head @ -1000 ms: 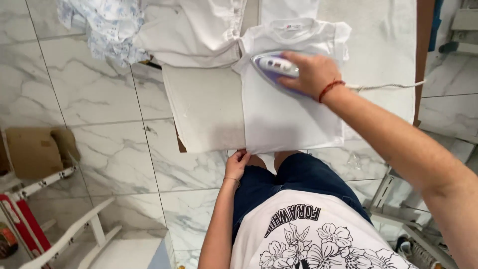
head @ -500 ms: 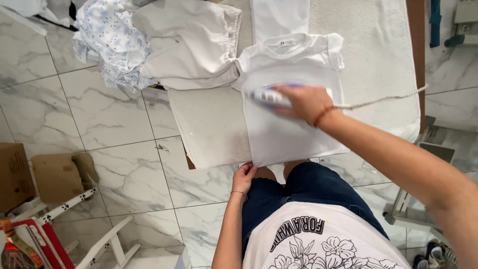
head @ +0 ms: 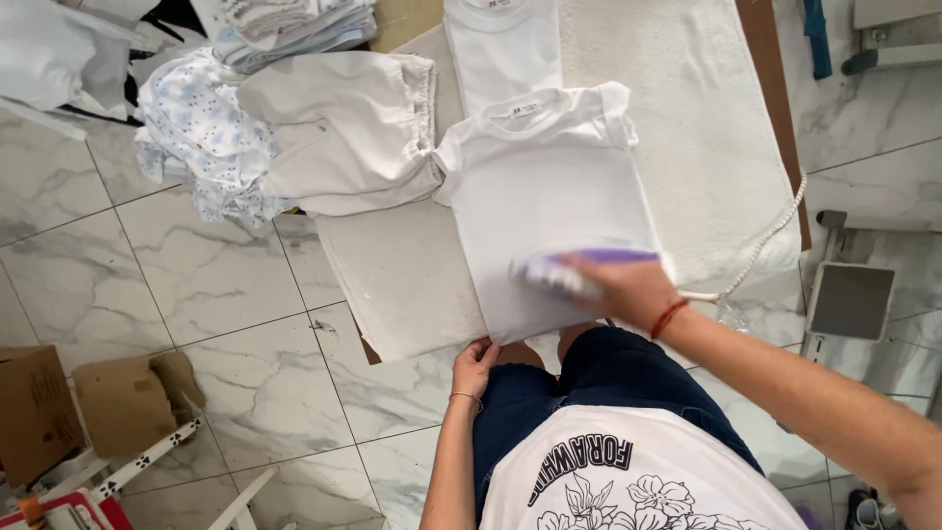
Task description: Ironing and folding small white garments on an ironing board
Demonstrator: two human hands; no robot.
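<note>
A small white T-shirt (head: 549, 186) lies flat on the padded ironing board (head: 687, 118), collar away from me. My right hand (head: 628, 290) grips a white and purple iron (head: 569, 270) and presses it on the shirt's lower part near the hem. The iron's white cord (head: 760, 250) trails off to the right. My left hand (head: 476, 365) pinches the shirt's bottom left hem at the near edge of the board.
A second white shirt (head: 500, 49) lies beyond the first one. White shorts (head: 348, 132), a flowered garment (head: 201, 137) and folded clothes (head: 294, 25) lie at the left. Cardboard boxes (head: 118, 402) sit on the marble floor. A grey stand (head: 849, 299) is at the right.
My right hand has drawn the iron down the shirt, from the chest toward the hem. My left hand has stayed at the hem. The view has tilted, showing more of the board.
</note>
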